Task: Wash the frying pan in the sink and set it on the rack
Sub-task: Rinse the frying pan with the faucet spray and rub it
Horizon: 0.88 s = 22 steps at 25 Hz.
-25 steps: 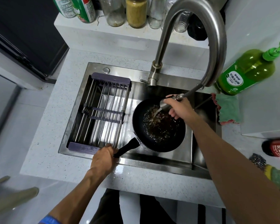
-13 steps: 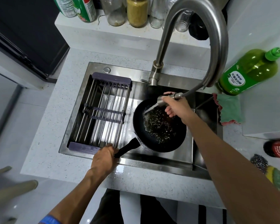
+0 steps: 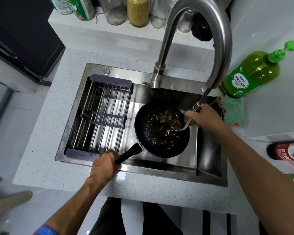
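The pan [image 3: 161,129] sits in the sink [image 3: 209,168], right of the rack [image 3: 100,116], brown water foaming inside; the left hand [image 3: 103,165] has its grip clenched round the handle [image 3: 129,152] at the near rim. The right hand [image 3: 204,117] grips the sprayer [image 3: 194,110], jetting water onto the pan's right edge; a soap bottle [image 3: 249,73] stands on the bench [image 3: 46,160], far right.

A pale speckled countertop [image 3: 46,160] carries a steel sink [image 3: 209,177] set into it, filling most of its middle. At the right edge, just beside the sink's far right corner, a green cloth [image 3: 234,112] lies flat, and a green pump bottle [image 3: 251,73] stands just behind it. Nearer along the right edge, a red-labelled bottle [image 3: 287,151] lies on its side. A raised ledge [image 3: 126,36] runs along the back edge, holding a row of jars and bottles. Water glistens on the front edge by the sink rim.
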Each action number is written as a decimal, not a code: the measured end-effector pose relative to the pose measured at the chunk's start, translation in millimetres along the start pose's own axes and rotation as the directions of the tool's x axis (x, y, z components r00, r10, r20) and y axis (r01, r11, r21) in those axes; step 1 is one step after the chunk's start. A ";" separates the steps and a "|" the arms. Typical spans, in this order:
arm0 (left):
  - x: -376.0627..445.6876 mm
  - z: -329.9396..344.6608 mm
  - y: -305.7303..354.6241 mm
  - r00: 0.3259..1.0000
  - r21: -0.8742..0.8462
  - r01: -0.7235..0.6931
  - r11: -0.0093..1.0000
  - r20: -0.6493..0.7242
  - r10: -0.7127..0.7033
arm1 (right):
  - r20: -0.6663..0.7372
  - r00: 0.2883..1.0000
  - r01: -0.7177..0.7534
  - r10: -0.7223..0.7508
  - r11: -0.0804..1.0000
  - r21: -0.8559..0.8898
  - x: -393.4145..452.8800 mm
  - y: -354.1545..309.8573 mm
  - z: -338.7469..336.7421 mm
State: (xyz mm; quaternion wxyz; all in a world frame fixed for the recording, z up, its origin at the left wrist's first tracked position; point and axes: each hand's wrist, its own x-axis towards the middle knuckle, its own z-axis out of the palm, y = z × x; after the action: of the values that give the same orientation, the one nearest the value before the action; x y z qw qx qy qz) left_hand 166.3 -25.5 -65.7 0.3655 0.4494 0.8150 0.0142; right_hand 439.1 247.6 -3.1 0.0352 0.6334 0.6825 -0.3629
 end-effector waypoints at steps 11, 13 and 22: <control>-4.9 -6.0 6.7 1.000 -0.026 0.011 1.000 0.002 -0.011 | 0.244 0.966 0.006 -0.088 0.948 0.318 -40.2 -40.8 46.5; -4.4 -5.8 6.9 1.000 -0.028 0.010 1.000 0.005 -0.010 | 0.168 0.982 0.004 -0.084 0.905 0.426 -32.5 -52.7 51.8; -7.7 -8.1 9.2 1.000 -0.013 -0.010 1.000 -0.015 0.010 | -0.289 0.955 0.031 0.066 0.947 0.319 -43.2 -21.7 26.8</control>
State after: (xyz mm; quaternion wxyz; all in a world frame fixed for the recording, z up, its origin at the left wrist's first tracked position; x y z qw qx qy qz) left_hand 170.5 -23.2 -52.1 0.3622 0.4508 0.8154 0.0249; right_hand 417.1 198.4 9.0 -0.1674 0.6840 0.6063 -0.3694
